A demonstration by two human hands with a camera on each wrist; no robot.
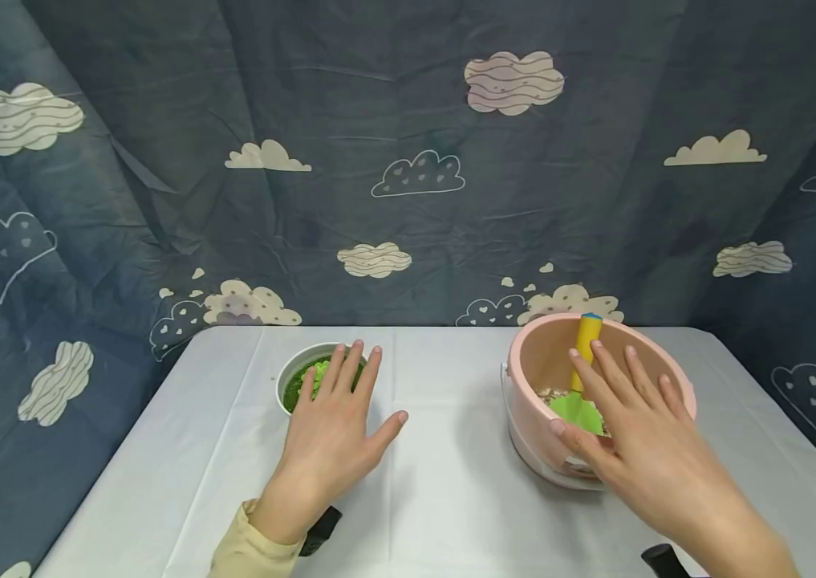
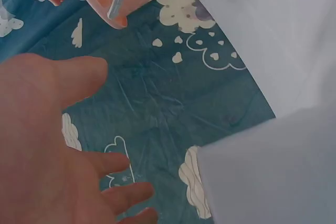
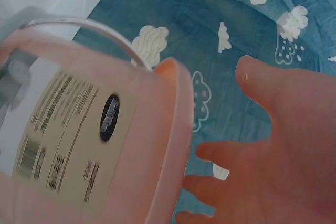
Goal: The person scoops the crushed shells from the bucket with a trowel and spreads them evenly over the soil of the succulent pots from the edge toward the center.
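Observation:
My left hand (image 1: 331, 437) is held with fingers straight and spread, in front of a small white round pot (image 1: 281, 389) and partly hiding it. Bright green leafy stuff (image 1: 310, 377) shows inside that pot. On the right, my right hand (image 1: 642, 441) hovers with straight fingers before a pink bucket (image 1: 533, 421), gripping nothing. A toy shovel with a yellow handle (image 1: 588, 331) and green blade (image 1: 575, 411) stands in the bucket, on mottled, grainy material (image 1: 550, 394). In the right wrist view, the bucket's printed label (image 3: 68, 135) faces the camera, and the hand is apart from the rim.
A white cloth covers the table (image 1: 429, 482). Behind it hangs a dark blue curtain (image 1: 422, 233) with cloud prints. The bucket's pale handle (image 3: 100, 27) arches beside its rim. Black straps or mounts (image 1: 321, 530) show by both wrists.

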